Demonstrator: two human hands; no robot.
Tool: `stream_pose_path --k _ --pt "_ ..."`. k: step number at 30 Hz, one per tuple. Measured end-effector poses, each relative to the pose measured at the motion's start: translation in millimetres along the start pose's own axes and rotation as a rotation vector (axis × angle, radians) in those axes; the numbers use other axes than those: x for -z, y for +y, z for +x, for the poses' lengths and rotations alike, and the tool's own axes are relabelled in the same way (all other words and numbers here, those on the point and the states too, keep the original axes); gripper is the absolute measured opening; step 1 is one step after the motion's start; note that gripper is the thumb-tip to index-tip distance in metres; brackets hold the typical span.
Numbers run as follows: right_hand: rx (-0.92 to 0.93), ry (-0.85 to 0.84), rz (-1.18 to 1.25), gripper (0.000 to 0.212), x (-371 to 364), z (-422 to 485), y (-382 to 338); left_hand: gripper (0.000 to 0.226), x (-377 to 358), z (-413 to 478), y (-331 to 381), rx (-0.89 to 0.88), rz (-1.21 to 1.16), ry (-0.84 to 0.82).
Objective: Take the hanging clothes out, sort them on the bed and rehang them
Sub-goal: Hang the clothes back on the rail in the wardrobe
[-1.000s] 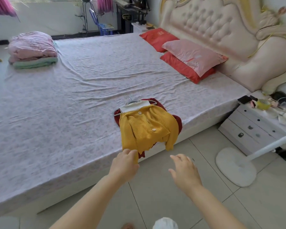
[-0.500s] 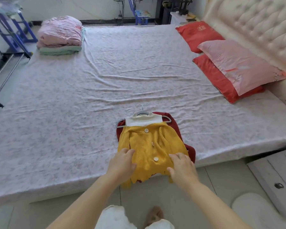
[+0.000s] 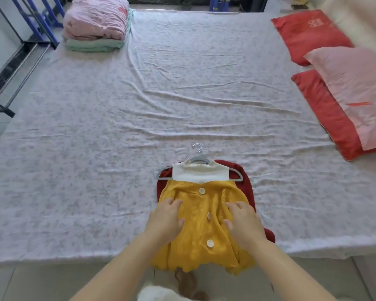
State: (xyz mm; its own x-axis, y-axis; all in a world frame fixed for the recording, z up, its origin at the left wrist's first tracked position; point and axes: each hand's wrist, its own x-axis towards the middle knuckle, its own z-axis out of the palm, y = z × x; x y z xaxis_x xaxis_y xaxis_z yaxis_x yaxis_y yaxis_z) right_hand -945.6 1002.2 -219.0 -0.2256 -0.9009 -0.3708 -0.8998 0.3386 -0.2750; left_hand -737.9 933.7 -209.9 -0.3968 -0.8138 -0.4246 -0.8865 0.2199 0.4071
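Yellow cardigan point(image 3: 197, 232) lies at the bed's point(image 3: 96, 148) near edge, left hand point(image 3: 167, 221) and right hand point(image 3: 244, 223) resting on it, fingers relaxed.

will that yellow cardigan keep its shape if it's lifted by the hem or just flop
The yellow cardigan is soft ribbed knit and its hem droops over the bed edge, so it would probably flop. It looks thin, so likely light. Pushed, it would probably bunch, as its folds suggest.
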Motion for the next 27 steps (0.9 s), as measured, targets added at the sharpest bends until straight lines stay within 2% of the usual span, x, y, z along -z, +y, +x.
stream_pose_path --k 10,20,27 --pt "0.037 -0.098 -0.014 0.051 -10.1 123.5 -2.7 0.055 6.8 102.4 -18.0 0.069 -0.048 -0.021" --pt "0.027 -0.193 0.033 0.050 -57.7 268.1 1.6 0.055 -27.9 194.0 -46.2 0.258 -0.211 -0.033" --pt "0.053 -0.171 -0.085 0.052 -91.2 346.7 14.4 0.055 -48.4 241.3 -59.9 0.338 -0.240 -0.033"
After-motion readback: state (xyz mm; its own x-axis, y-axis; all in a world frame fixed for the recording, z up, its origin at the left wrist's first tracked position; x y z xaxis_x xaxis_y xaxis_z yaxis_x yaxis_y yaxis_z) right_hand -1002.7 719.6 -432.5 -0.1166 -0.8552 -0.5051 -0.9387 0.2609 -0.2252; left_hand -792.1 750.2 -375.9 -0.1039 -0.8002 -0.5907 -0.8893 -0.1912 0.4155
